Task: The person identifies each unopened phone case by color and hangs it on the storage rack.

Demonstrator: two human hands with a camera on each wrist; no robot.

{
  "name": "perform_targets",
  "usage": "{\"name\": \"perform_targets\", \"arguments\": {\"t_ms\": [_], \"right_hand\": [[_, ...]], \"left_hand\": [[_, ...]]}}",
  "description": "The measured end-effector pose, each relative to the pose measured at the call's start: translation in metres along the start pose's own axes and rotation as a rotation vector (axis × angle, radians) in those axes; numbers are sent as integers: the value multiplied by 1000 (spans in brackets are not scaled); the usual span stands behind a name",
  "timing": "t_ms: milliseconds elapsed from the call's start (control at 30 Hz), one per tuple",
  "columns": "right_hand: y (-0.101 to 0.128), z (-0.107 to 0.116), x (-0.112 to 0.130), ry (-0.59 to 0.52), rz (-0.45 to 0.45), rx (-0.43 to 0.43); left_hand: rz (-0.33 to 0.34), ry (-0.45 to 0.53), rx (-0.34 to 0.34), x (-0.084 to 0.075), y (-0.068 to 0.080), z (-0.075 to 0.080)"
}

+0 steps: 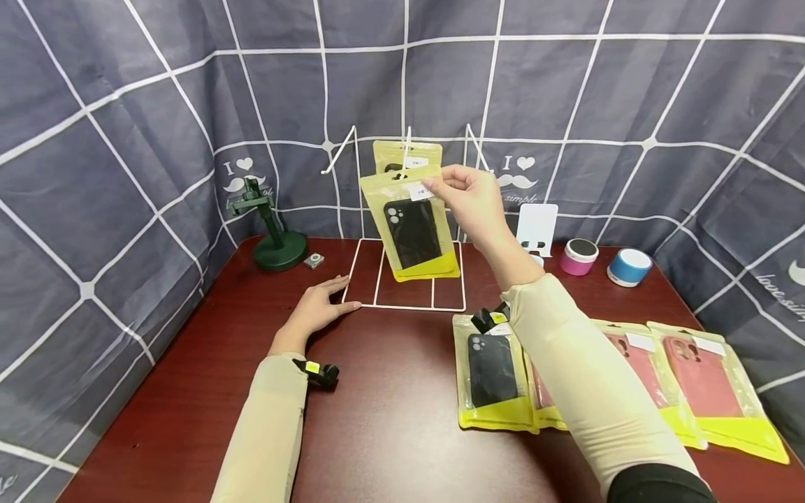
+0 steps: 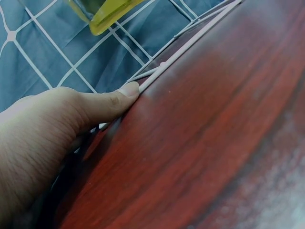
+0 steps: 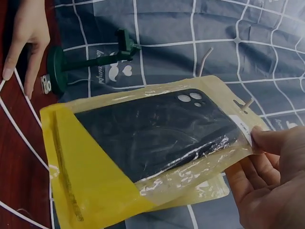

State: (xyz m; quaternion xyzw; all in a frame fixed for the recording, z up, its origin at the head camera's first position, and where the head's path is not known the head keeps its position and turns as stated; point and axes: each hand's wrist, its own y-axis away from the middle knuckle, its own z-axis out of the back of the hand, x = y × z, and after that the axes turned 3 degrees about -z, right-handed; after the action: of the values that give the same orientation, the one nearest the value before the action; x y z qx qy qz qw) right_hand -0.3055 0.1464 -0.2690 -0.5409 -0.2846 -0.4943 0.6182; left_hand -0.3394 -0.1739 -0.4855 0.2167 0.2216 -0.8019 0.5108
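Observation:
My right hand pinches the top corner of a yellow-edged clear pouch holding a black phone case. The pouch hangs tilted at the white display rack's middle hook; in the right wrist view, the hook's tip shows at the pouch's hanging hole. Behind it, a similar pouch is on that hook, mostly covered. My left hand rests at the front left corner of the rack's wire base, fingers extended. In the left wrist view its thumb touches the wire; the other fingers are hidden there.
Side hooks stick out left and right. Several pouched phone cases, black and pink, lie at the right under my forearm. A green stand and small square gadget stand left; a white holder and two round speakers right.

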Motion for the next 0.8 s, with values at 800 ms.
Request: {"name": "perform_targets", "arguments": {"t_ms": [800], "right_hand": [[-44,-22,-28,65,-26,-177]], "left_hand": [[1,5,3,3,-2,1]]}}
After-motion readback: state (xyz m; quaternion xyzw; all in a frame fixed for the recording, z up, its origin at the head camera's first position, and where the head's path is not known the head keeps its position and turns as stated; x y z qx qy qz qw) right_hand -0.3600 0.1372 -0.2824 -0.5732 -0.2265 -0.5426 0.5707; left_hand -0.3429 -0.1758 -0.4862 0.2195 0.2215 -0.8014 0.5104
